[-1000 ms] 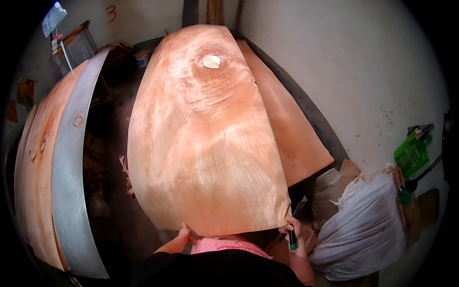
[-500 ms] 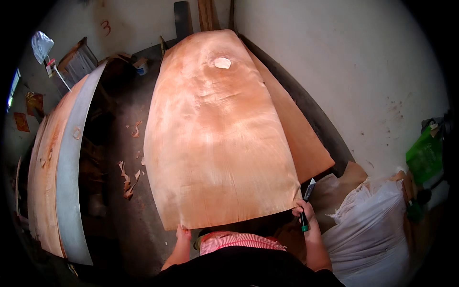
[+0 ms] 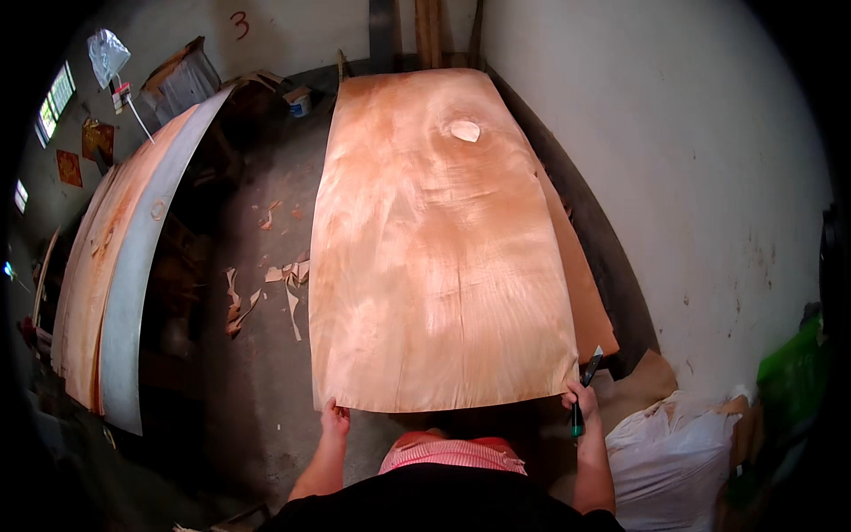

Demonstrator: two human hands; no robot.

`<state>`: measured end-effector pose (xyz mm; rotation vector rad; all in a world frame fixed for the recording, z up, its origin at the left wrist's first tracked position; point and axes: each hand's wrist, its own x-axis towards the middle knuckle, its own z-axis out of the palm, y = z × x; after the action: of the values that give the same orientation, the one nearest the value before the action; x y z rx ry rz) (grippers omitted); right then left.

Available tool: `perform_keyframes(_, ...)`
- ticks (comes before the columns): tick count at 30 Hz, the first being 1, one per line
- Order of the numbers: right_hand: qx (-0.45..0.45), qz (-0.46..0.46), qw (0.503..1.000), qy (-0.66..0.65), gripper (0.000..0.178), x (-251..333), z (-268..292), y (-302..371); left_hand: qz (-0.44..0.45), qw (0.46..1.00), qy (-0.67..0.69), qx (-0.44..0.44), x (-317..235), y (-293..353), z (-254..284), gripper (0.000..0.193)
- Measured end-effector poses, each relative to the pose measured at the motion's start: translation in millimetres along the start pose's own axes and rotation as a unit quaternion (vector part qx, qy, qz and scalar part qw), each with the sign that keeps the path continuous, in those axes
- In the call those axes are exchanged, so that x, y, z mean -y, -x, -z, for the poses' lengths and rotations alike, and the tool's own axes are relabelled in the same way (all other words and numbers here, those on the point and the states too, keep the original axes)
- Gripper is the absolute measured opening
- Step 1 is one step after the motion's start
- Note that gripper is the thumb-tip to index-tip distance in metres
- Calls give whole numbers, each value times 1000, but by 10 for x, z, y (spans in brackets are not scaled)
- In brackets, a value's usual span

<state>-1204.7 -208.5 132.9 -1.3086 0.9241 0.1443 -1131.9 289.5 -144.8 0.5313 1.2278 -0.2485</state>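
Observation:
A large, thin sheet of wood veneer (image 3: 425, 266) stretches away in front of me, with a pale patch (image 3: 465, 131) near its far end. My left hand (image 3: 334, 420) pinches its near left corner. At the near right corner my right hand (image 3: 580, 401) grips the sheet's edge, and the same hand also holds a utility knife (image 3: 592, 368). The knife has a black and green handle, and its blade points up and away from me. Beneath the veneer, another brown sheet (image 3: 581, 301) sticks out on the right.
To the left stands a stack of veneer sheets (image 3: 97, 284) with a grey-edged board (image 3: 146, 266). Torn veneer scraps (image 3: 238, 301) lie on the floor between. White plastic sheeting (image 3: 665, 470) and a green bag (image 3: 789, 372) are at the right, beside the wall (image 3: 691, 177).
The veneer sheet has shifted to the right and lies straighter, covering more of the brown sheet beneath. Both hands still hold its corners. More floor scraps show on the left, and the view has shifted.

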Motion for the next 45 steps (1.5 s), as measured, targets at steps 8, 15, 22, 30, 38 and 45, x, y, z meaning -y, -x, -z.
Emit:
perform_keyframes(8,-35,3,999,0,20,255,146,-262,37,997,-68,7,591,-421,-53,12)
perform_keyframes(15,-70,-25,996,50,11,7,572,126,56,996,-55,-50,949,-218,311,15)
perform_keyframes(22,-63,-21,996,64,7,-31,863,-99,6,992,-87,-93,1156,-131,78,15)
perform_keyframes(30,-87,-4,987,132,16,-165,1074,-916,-77,981,-141,-112,1754,-297,-590,9)
perform_keyframes(38,-104,4,961,257,19,-566,1257,-1587,-17,975,-126,-181,2450,-370,-688,10)
perform_keyframes(45,-149,49,912,378,15,-1253,1420,-2234,12,967,198,-161,2746,-1057,-372,24)
